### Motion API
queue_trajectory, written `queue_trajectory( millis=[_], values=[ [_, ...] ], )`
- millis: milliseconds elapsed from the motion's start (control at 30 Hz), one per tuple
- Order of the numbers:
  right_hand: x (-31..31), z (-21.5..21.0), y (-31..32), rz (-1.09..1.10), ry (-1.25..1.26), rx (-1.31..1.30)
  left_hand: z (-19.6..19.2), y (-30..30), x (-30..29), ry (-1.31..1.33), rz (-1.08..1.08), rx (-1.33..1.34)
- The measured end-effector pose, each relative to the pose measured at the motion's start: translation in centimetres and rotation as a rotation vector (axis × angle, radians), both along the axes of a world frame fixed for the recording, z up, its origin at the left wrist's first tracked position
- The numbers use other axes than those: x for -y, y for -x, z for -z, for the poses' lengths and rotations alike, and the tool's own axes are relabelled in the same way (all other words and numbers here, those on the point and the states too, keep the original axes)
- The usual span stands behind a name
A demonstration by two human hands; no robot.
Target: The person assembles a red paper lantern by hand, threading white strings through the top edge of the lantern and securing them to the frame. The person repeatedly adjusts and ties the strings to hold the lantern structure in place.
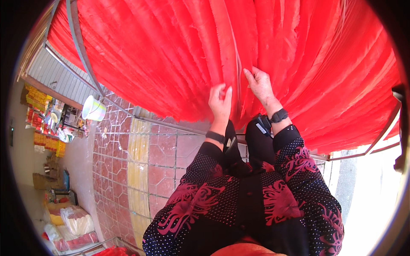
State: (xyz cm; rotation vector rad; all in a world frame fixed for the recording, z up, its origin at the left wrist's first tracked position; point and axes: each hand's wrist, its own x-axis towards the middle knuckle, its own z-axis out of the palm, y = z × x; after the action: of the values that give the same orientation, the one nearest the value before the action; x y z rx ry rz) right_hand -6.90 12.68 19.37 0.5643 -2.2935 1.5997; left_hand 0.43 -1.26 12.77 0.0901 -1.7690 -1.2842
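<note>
A wide curtain of long, soft red strips (pixel 179 55) with frayed, fluffy edges hangs in front of me. My left hand (pixel 219 102) is at the lower middle of the strips, its fingers curled in and its thumb pointing up. Whether a strip is caught in those fingers I cannot make out. Slightly higher and to the right, my right hand (pixel 259 85) rests against the strips, thumb and forefinger apart. Between the hands runs a narrow, paler strip (pixel 237 59). Dark bands circle both wrists.
Metal rails (pixel 81 47) frame the strips. A pale bucket (pixel 93 109) hangs at the left. Under me lies red and yellow paving (pixel 139 162). Packed goods (pixel 42 100) and stuffed bags (pixel 77 222) stand far left. A black device (pixel 262 125) is beside my right wrist.
</note>
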Motion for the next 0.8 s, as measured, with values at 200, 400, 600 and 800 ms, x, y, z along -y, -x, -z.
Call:
queue_trajectory(
  millis=[200,400,600,800],
  values=[
    [0.2,-0.7,-0.9,0.017,-0.025,-0.089,-9.8,0.8,0.4,-0.013,0.078,0.008],
    [-0.4,-2.4,-1.9,0.053,-0.155,-0.113,-10.5,3.0,-0.2,-0.085,0.158,-0.031],
    [-1.2,-3.9,-2.0,0.064,-0.211,-0.114,-10.6,3.2,-0.6,-0.252,0.241,-0.044],
    [-1.7,-4.5,-1.9,0.129,-0.133,-0.163,-10.3,2.5,-0.6,-0.403,0.302,-0.070]
  ],
)
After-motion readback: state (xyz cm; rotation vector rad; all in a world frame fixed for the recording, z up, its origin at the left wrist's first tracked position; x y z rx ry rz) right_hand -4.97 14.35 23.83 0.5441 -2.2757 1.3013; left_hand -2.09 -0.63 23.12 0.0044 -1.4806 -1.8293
